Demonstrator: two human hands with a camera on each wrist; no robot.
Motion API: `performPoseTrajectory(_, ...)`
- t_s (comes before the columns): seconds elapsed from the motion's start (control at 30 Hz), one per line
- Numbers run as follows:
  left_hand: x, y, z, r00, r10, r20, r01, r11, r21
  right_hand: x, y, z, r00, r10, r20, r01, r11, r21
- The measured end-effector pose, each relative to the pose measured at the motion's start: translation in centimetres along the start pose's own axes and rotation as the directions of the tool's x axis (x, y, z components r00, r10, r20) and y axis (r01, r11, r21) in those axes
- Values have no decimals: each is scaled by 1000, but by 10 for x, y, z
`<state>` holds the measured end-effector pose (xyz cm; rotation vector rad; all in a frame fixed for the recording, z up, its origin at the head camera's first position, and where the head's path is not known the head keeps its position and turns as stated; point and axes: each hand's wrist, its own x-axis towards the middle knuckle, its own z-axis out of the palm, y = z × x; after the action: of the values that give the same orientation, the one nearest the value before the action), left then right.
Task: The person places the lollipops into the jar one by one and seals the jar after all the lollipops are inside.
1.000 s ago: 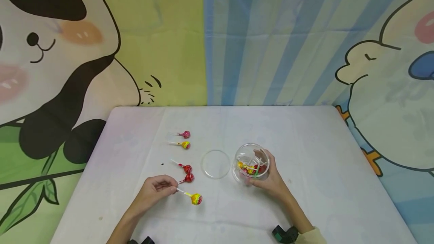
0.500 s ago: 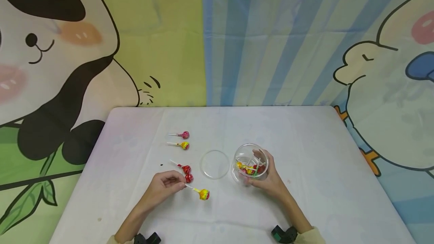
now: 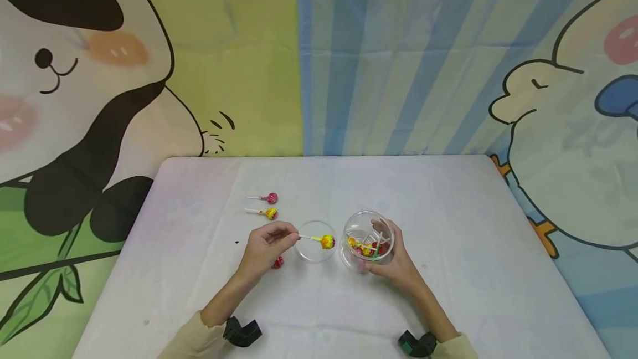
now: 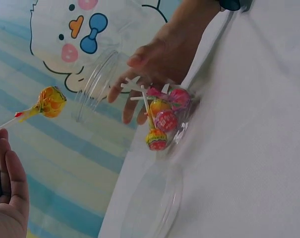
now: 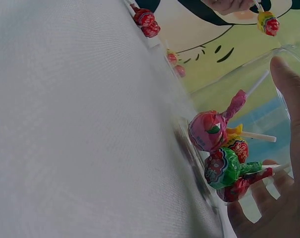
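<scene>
From the head view, the left hand point(image 3: 264, 247) pinches a yellow lollipop point(image 3: 326, 241) by its stick, holding it above the lid point(image 3: 315, 241) on the table point(image 3: 473, 248); the right hand point(image 3: 396, 265) wraps around the tilted jar point(image 3: 368, 240). In the left wrist view, the lollipop point(image 4: 50, 101) hangs in the air just short of the jar point(image 4: 140, 114) mouth. In the right wrist view, the thumb and fingers point(image 5: 293, 99) cradle the jar, with wrapped lollipops inside.

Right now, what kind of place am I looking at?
Probably a children's playroom or a staged set: cartoon panda and bird backdrops hang behind a white table, where lollipops lie beside a clear jar.
</scene>
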<state>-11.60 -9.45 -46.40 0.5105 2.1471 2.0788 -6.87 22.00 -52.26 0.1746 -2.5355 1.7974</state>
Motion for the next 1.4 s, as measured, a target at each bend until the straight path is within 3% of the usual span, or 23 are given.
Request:
performPoseTrajectory(0.2, 16, 5, 24, 998, 35, 50, -32, 998, -49, 0, 2, 0, 1000, 3, 2, -3, 1000, -2)
performPoseTrajectory(0.3, 26, 10, 35, 992, 67, 104, -69, 998, 10, 0, 3, 0, 1000, 2, 0, -2, 1000, -15)
performPoseTrajectory(0.37, 33, 15, 43, 982, 116, 149, -129, 988, 80, 1, 3, 0, 1000, -2, 0, 2, 1000, -21)
performPoseTrajectory(0.43, 39, 18, 51, 963, 185, 196, -219, 961, 167, 0, 3, 0, 1000, -11, 2, 11, 1000, -23)
performPoseTrajectory(0.53, 46, 20, 64, 924, 283, 258, -348, 901, 260, 0, 2, 0, 1000, -14, 6, 14, 999, -36)
performPoseTrajectory(0.6, 49, 18, 71, 908, 303, 288, -383, 878, 285, 0, 0, 0, 1000, -10, 6, 10, 999, -46)
performPoseTrajectory(0.83, 54, 6, 86, 913, 197, 358, -312, 902, 299, 1, -3, -1, 1000, 4, 9, -3, 999, -39)
performPoseTrajectory(1.0, 56, 6, 91, 915, 176, 364, -307, 887, 344, 1, -2, -2, 1000, -3, 14, 4, 999, -51)
performPoseTrajectory(1.17, 58, 10, 95, 908, 140, 395, -314, 851, 420, 1, 0, -2, 1000, -15, 17, 15, 1000, -7)
performPoseTrajectory(1.3, 60, 18, 97, 903, 32, 429, -265, 826, 497, 1, 2, -2, 999, -29, 24, 29, 1000, 13)
performPoseTrajectory(1.4, 64, 25, 98, 891, -89, 445, -178, 834, 523, 1, 2, -3, 999, -25, 23, 25, 1000, 9)
